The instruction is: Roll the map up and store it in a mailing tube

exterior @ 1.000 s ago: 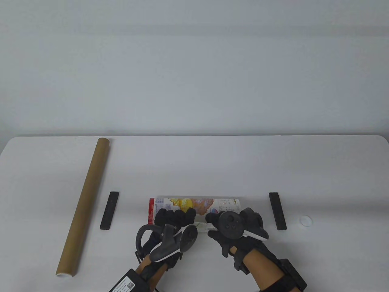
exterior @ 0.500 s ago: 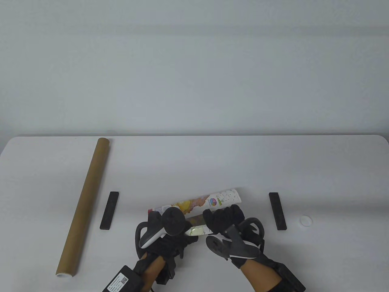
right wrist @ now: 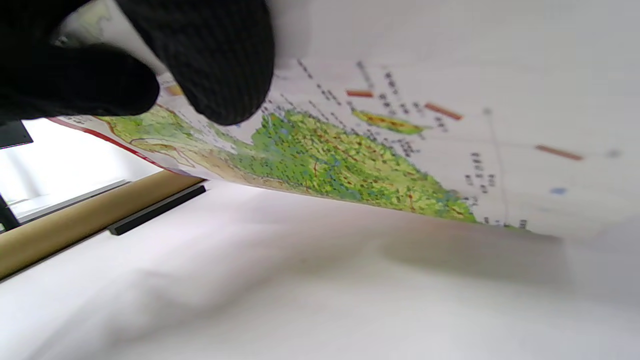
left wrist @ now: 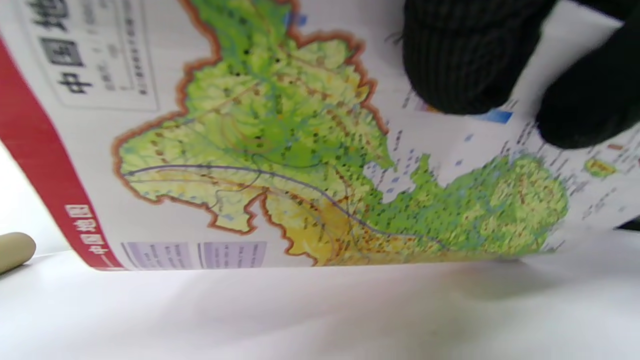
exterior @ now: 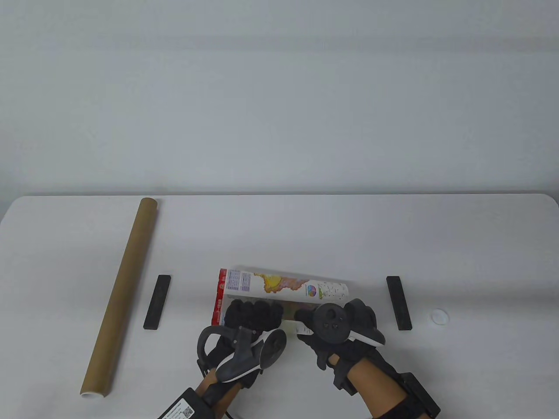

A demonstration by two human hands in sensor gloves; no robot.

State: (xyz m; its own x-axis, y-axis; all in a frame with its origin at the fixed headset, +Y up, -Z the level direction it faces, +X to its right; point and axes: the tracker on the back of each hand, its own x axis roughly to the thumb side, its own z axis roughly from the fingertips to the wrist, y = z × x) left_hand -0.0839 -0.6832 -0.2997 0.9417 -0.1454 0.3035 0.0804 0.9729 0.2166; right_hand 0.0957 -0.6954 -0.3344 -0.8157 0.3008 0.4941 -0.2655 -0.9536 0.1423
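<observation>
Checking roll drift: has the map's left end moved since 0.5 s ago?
Yes. The rolled map's left end moved away from the person, judged against the left black bar.

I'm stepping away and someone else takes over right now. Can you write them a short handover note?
Left hand and right hand both hold the rolled map at the table's near edge. The roll is uneven, wider at its red-bordered left end. The mailing tube lies untouched at far left, beside a black bar; another bar and a white cap lie right. Left: tighten the roll, insert it, cap the tube.
</observation>
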